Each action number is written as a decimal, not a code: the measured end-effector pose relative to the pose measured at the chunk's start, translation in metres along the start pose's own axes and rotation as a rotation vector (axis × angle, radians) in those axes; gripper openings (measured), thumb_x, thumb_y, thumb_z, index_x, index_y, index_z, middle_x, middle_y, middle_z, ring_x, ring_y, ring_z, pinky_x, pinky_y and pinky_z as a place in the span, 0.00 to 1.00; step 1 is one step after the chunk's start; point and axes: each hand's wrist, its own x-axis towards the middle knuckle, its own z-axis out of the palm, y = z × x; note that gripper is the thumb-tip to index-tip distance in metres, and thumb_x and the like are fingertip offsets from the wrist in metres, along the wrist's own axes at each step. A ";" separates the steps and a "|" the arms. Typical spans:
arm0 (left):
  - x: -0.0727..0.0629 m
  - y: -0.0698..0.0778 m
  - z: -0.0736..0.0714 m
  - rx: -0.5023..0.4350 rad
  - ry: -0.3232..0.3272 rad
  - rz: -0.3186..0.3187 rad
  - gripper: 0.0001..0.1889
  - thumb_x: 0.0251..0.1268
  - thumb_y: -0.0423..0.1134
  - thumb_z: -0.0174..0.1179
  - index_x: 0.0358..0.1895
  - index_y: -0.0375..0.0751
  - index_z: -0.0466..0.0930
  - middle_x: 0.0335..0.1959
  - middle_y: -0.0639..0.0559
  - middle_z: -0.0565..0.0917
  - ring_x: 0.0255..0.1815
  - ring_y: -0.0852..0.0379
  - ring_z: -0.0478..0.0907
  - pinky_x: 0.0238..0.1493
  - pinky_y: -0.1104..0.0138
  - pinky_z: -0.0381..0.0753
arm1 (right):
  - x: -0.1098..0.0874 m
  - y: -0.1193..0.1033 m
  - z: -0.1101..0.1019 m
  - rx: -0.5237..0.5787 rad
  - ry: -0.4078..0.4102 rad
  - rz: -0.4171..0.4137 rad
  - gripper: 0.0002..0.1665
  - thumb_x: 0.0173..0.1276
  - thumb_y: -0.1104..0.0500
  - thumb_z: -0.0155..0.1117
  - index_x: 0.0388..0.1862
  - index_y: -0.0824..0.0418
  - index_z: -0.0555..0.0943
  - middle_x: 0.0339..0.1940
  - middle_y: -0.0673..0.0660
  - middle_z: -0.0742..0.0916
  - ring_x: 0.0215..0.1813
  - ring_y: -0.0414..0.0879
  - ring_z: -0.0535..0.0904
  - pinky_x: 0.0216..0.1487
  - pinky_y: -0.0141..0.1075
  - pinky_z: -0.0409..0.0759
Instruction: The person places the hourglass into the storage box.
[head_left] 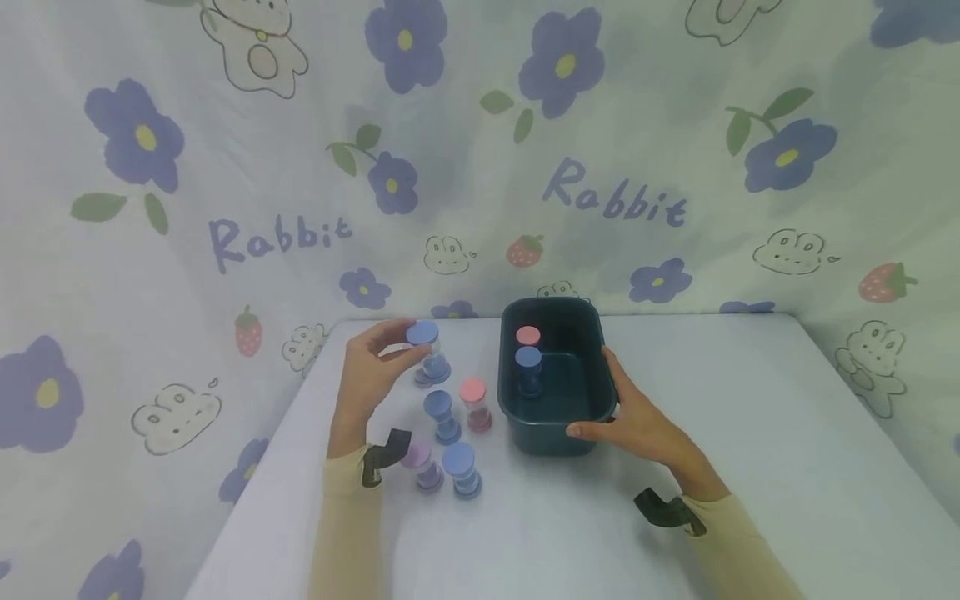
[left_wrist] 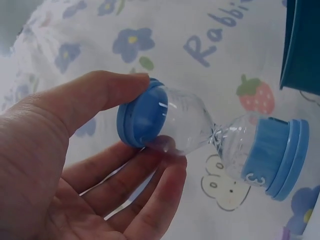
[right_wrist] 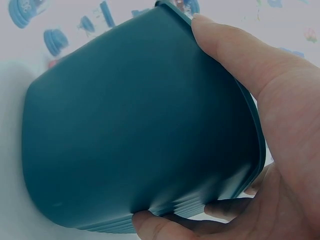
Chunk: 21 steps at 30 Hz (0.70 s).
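My left hand (head_left: 369,371) pinches a light blue hourglass (left_wrist: 187,120) by one cap, thumb on one side and fingers on the other. In the left wrist view it lies sideways, a 3 on its far end. My right hand (head_left: 648,425) grips the near right corner of a dark teal bin (head_left: 551,440), thumb at the rim and fingers along the outer wall. Inside the bin stand a pink hourglass (head_left: 528,336) and a blue hourglass (head_left: 528,363). Part of another hourglass (head_left: 423,379) shows behind the held one.
Left of the bin, a pink hourglass (head_left: 474,392), a darker blue hourglass (head_left: 441,408), a purple hourglass (head_left: 420,457) and a light blue hourglass (head_left: 460,462) stand on the white table (head_left: 750,417). A patterned cloth (head_left: 465,150) hangs behind the table.
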 end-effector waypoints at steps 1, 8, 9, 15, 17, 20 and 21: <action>0.000 0.001 0.001 -0.006 0.001 -0.002 0.23 0.57 0.36 0.77 0.57 0.39 0.85 0.50 0.44 0.88 0.52 0.63 0.84 0.55 0.70 0.87 | 0.000 0.000 0.000 0.000 -0.003 0.001 0.78 0.55 0.37 0.80 0.87 0.47 0.34 0.88 0.64 0.51 0.82 0.73 0.55 0.70 0.73 0.69; 0.002 0.015 0.014 -0.021 -0.051 -0.005 0.25 0.57 0.36 0.77 0.59 0.38 0.84 0.54 0.40 0.87 0.52 0.65 0.85 0.55 0.72 0.86 | -0.001 -0.003 -0.001 -0.011 0.004 0.004 0.78 0.55 0.37 0.80 0.87 0.48 0.34 0.88 0.64 0.51 0.83 0.73 0.54 0.70 0.74 0.67; 0.003 0.017 0.016 -0.020 -0.058 -0.006 0.25 0.57 0.37 0.77 0.59 0.38 0.84 0.54 0.40 0.87 0.52 0.65 0.85 0.55 0.72 0.86 | -0.001 -0.003 -0.001 -0.011 0.005 0.004 0.78 0.55 0.37 0.80 0.87 0.48 0.34 0.88 0.64 0.51 0.83 0.73 0.54 0.70 0.74 0.67; 0.005 0.033 0.025 -0.037 -0.100 0.004 0.24 0.57 0.37 0.77 0.58 0.42 0.84 0.55 0.43 0.88 0.54 0.62 0.85 0.58 0.70 0.86 | -0.001 -0.003 -0.001 -0.016 0.007 0.000 0.78 0.55 0.38 0.80 0.87 0.48 0.34 0.88 0.64 0.51 0.83 0.73 0.54 0.70 0.74 0.68; 0.006 0.038 0.027 -0.041 -0.116 0.005 0.24 0.57 0.38 0.77 0.59 0.42 0.84 0.55 0.44 0.88 0.55 0.61 0.84 0.58 0.69 0.86 | -0.001 -0.002 -0.001 -0.014 0.009 0.000 0.78 0.55 0.38 0.80 0.87 0.48 0.34 0.88 0.64 0.51 0.83 0.73 0.54 0.70 0.74 0.68; 0.008 0.042 0.030 -0.038 -0.142 0.010 0.25 0.58 0.38 0.77 0.60 0.43 0.84 0.56 0.46 0.88 0.56 0.59 0.84 0.59 0.68 0.86 | -0.001 -0.002 0.000 -0.014 0.008 0.003 0.78 0.55 0.37 0.80 0.87 0.48 0.34 0.88 0.64 0.51 0.83 0.73 0.54 0.70 0.74 0.67; 0.008 0.043 0.031 -0.037 -0.151 0.014 0.25 0.59 0.38 0.76 0.61 0.44 0.84 0.56 0.46 0.88 0.57 0.58 0.84 0.59 0.67 0.86 | -0.001 -0.002 0.000 -0.014 0.008 0.004 0.78 0.55 0.37 0.80 0.87 0.48 0.34 0.88 0.64 0.51 0.83 0.73 0.54 0.70 0.73 0.67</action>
